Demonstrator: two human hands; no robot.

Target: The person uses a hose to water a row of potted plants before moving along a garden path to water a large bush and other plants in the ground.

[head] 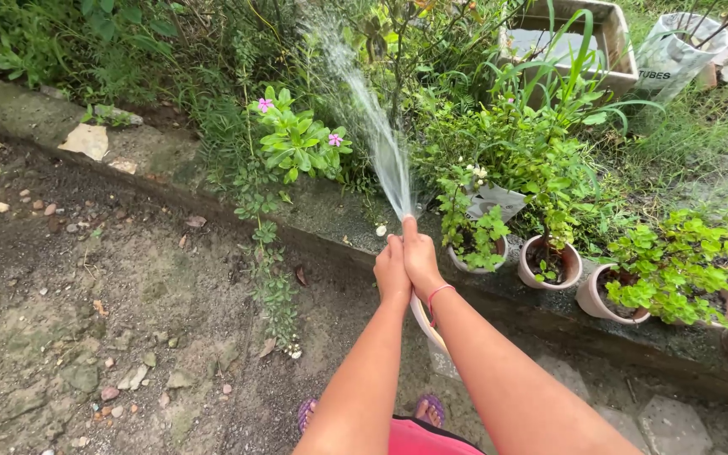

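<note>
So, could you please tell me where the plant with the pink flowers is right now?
In the head view, the pink-flowered plant grows left of centre behind the concrete kerb, just left of the water spray and up-left of both hands gripping the hose.

The hose (425, 324) end is hidden inside both hands (406, 263) — its length runs under the arms.

Both arms stretched forward from bottom of frame, forearms bare, converging. Left hand (392, 271) and right hand (420, 257) pressed together side by side, fingers curled shut in a joint grip, right thumb pointing up and forward. Right wrist carries a thin pink band. Feet in sandals visible below.
</note>
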